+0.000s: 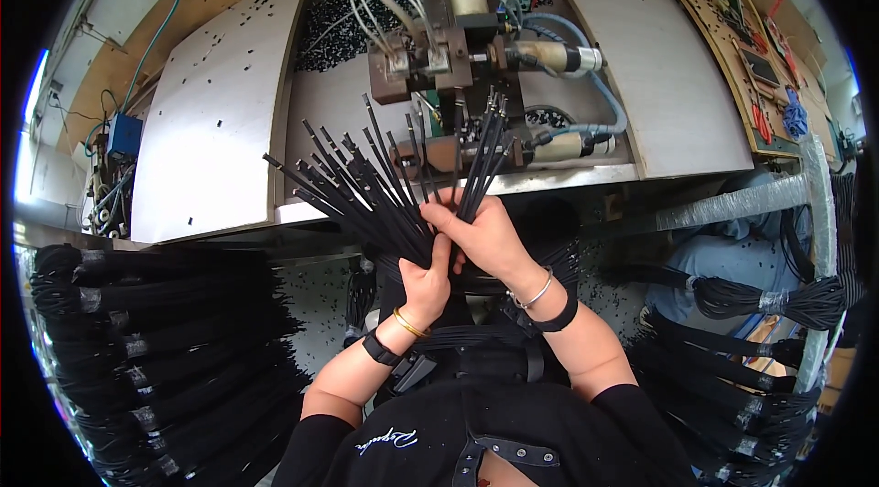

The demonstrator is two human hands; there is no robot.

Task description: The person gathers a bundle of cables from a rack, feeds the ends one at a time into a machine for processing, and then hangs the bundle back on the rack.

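Fanned black cable bundle (385, 185) is gripped by left hand (426, 281); few strands pinched by right hand (485, 235). Loosened grip: strands likely spilled, tangled.

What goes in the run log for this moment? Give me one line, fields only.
left hand: grips fanned black cables | right hand: holds a few cables up to crimping machine | taped cable bundles: stacked at left
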